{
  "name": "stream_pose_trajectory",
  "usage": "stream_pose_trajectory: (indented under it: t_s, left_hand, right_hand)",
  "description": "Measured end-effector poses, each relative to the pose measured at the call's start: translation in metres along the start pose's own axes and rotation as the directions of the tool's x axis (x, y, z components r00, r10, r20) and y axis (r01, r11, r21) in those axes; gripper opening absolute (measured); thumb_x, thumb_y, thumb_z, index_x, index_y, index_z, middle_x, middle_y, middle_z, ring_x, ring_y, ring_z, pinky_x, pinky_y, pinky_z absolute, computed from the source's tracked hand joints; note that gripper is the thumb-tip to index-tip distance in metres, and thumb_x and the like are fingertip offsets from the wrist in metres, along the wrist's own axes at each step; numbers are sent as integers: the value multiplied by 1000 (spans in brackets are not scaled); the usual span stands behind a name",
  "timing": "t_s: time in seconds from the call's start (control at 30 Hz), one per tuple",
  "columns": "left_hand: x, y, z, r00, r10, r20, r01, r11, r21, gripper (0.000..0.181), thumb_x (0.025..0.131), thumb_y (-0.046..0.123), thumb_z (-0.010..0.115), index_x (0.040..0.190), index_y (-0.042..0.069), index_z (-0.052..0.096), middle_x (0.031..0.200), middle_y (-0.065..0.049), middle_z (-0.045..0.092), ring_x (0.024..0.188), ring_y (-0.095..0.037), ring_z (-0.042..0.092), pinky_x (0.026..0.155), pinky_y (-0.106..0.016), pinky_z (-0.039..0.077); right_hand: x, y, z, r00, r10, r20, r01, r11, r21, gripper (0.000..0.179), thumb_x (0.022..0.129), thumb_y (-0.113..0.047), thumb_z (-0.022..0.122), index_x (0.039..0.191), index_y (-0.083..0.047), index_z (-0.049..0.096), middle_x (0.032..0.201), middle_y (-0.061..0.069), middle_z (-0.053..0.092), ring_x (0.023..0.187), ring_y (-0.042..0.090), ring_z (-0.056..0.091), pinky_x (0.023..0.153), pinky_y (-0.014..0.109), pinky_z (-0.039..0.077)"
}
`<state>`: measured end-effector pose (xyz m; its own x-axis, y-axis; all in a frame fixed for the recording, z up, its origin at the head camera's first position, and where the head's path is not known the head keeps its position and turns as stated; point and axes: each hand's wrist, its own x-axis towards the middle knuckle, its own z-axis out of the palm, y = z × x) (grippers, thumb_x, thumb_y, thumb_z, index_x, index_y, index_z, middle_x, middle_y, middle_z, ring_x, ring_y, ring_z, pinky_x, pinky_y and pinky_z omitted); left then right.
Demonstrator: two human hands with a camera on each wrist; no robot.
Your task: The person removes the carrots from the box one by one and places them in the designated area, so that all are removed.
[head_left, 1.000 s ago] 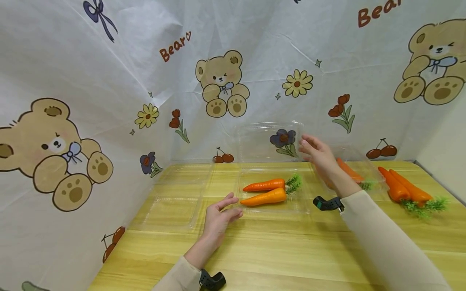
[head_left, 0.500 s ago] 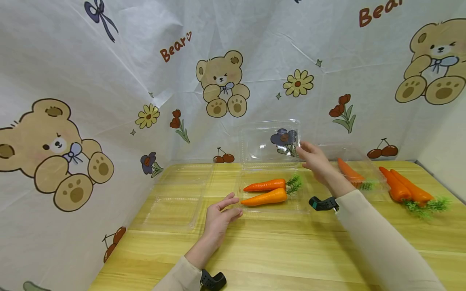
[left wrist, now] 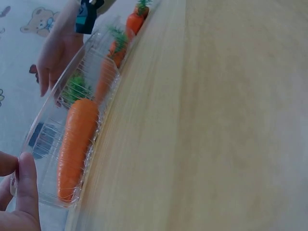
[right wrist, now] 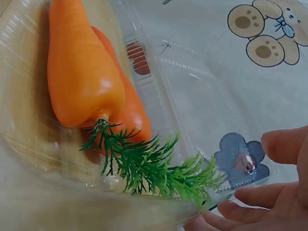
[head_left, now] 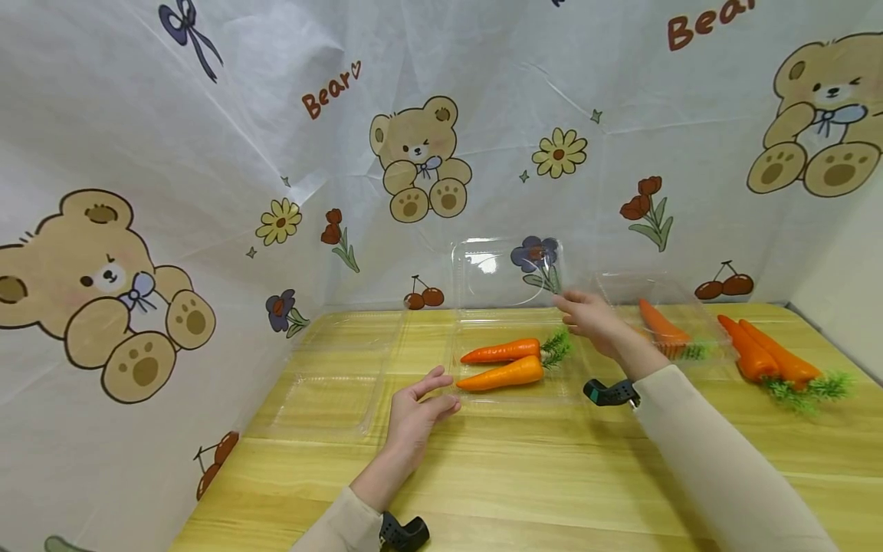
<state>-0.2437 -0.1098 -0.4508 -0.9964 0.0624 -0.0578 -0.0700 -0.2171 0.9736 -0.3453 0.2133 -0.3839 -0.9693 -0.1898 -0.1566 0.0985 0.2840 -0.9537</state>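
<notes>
Two orange toy carrots (head_left: 502, 374) with green tops lie side by side in a clear plastic container (head_left: 513, 399). Its hinged lid (head_left: 486, 280) stands raised against the back curtain. My left hand (head_left: 414, 414) is at the container's left side; in the left wrist view its thumb (left wrist: 27, 187) and fingers pinch the clear edge. Beside the lid's right edge is my right hand (head_left: 593, 320). In the right wrist view its thumb (right wrist: 284, 144) is spread from the extended fingers (right wrist: 262, 194), which are at the lid's edge; firm contact is unclear.
An open clear container (head_left: 324, 399) stands at the left. Behind my right forearm, another clear container (head_left: 720, 354) holds an orange carrot (head_left: 662, 326). Two more carrots (head_left: 779, 356) lie on the wooden table (head_left: 524, 475) at far right. The bear-print curtain (head_left: 497, 92) borders the back.
My right hand has moved slightly left and down along the lid's right side. The lid has shifted and its top edge now sits a little lower. My left hand stays put.
</notes>
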Motion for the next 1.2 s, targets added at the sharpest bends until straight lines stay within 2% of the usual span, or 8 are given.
stream_pose_trajectory:
  t_s: [0.1, 0.2, 0.37, 0.6, 0.73, 0.9, 1.2]
  left_hand:
    - [1, 0, 0, 1000, 0, -2, 0, 1000, 4, 43, 86, -10, 71, 129, -14, 64, 160, -19, 43, 100, -21, 73, 83, -27, 65]
    - [1, 0, 1, 1000, 1, -3, -1, 1000, 6, 43, 86, -9, 72, 128, -14, 64, 160, -19, 43, 106, -25, 72, 83, -27, 65]
    - [2, 0, 0, 1000, -3, -12, 3, 1000, 5, 43, 86, -9, 72, 128, -14, 64, 160, -18, 43, 109, -26, 71, 82, -27, 65]
    - [2, 0, -1, 1000, -2, -15, 2, 1000, 7, 42, 87, -9, 72, 128, -13, 65, 160, -18, 44, 111, -28, 71, 83, -28, 65]
    - [1, 0, 0, 1000, -3, -9, 3, 1000, 7, 43, 87, -9, 72, 128, -14, 64, 160, -19, 43, 117, -30, 69, 84, -28, 65]
    - [2, 0, 0, 1000, -4, -6, 4, 1000, 2, 43, 87, -9, 72, 128, -14, 64, 160, -18, 43, 114, -29, 70, 84, -28, 65]
    - [2, -1, 0, 1000, -5, -6, 5, 1000, 0, 44, 86, -9, 73, 128, -15, 64, 160, -18, 44, 119, -31, 68, 83, -28, 65]
  right_hand:
    - [-2, -2, 0, 1000, 15, -12, -15, 999, -34, 74, 112, -35, 38, 164, 3, 2, 170, 29, 6, 154, 53, 17, 128, 59, 24]
    - [-5, -6, 0, 997, 8, -74, -19, 989, -149, 74, 111, -39, 41, 165, 0, 9, 170, 28, 10, 153, 52, 19, 126, 63, 26]
    - [-7, -15, 4, 983, -78, -166, 16, 938, -345, 69, 109, -41, 45, 164, -5, 25, 168, 26, 20, 150, 51, 28, 118, 68, 36]
    - [-6, -21, 12, 968, -190, -161, 120, 922, -368, 52, 108, -36, 51, 151, -6, 50, 156, 24, 46, 140, 46, 46, 111, 63, 47]
    - [-4, -20, 15, 961, -244, -127, 185, 916, -355, 44, 108, -32, 54, 142, -5, 59, 145, 23, 58, 134, 42, 54, 110, 59, 49]
    - [-3, -16, 18, 954, -297, -39, 266, 900, -344, 37, 107, -27, 58, 135, -5, 65, 135, 21, 66, 125, 38, 61, 107, 55, 53]
    - [5, -9, 34, 933, -339, 123, 358, 832, -423, 26, 103, -17, 63, 124, -4, 71, 123, 18, 72, 112, 30, 68, 100, 50, 58]
